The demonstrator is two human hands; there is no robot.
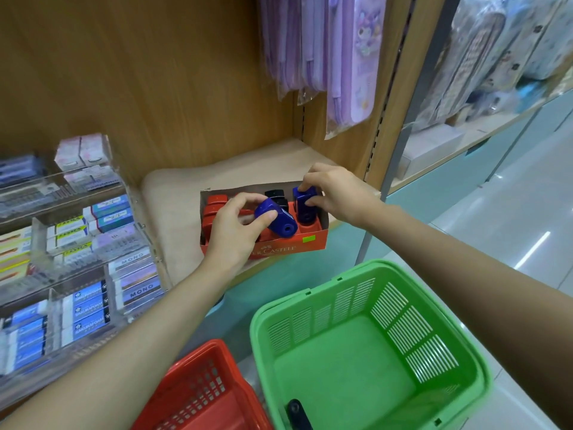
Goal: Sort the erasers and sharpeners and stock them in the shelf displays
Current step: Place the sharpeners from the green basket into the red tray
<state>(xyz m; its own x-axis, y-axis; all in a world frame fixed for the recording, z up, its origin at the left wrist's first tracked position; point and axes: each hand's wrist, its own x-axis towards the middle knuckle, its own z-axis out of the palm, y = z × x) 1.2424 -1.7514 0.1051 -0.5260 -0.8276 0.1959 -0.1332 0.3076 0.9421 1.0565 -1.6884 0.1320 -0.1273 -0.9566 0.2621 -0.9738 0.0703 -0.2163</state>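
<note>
A red cardboard display box (279, 248) stands on the wooden shelf (173, 212), holding red sharpeners (214, 203) on its left and black sharpeners (275, 194) in the middle. My left hand (235, 231) grips a blue sharpener (279, 221) tilted over the box. My right hand (335, 193) pinches a second blue sharpener (302, 201) standing upright at the box's right end. A black sharpener (296, 412) lies in the green basket (313, 308) below.
A clear acrylic display (77, 274) with several rows of boxed erasers stands at the left. A red basket (201, 395) sits beside the green one on the floor. Purple packaged pencil cases (325, 57) hang above the shelf on the right.
</note>
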